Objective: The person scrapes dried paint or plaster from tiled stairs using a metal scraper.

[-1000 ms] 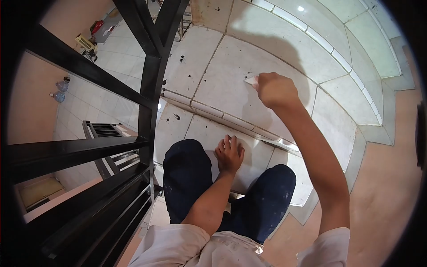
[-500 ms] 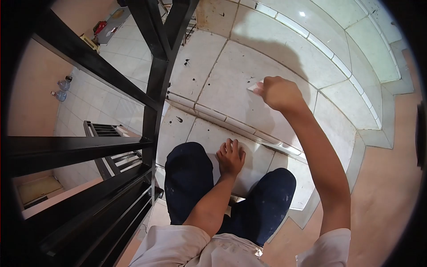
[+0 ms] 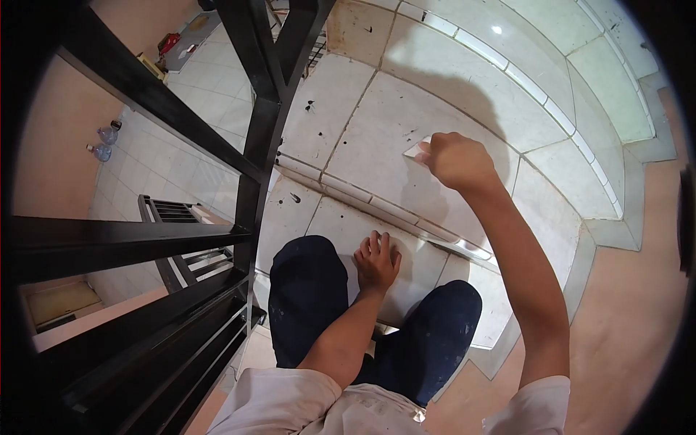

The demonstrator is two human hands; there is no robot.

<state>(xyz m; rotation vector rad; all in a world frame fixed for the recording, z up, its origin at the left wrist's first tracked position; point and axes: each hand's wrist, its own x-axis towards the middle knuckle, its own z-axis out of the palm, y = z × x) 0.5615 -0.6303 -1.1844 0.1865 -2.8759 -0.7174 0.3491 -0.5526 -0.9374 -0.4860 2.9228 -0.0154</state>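
My right hand [image 3: 458, 161] is closed around a small pale flat piece [image 3: 415, 151], whose pointed end shows at the fingertips, against or just over the tiled step [image 3: 377, 145]. Dark specks dot the tile close to that tip. Lower down, my left hand [image 3: 377, 262] rests with spread fingers on the lower step [image 3: 413, 264], between my knees, holding nothing. More dark spots [image 3: 310, 106] mark the tiles farther left.
A black metal railing [image 3: 257, 138] runs along the left side. Beyond it, two clear bottles [image 3: 104, 152] stand on a lower tiled floor. More tiled steps [image 3: 478, 58] curve upward, and a pinkish wall [image 3: 616, 326] borders the right.
The view has shifted slightly, so the steps sit a little lower in it. My right hand keeps its grip on the pale piece near the same spot; my left hand stays on the lower step.
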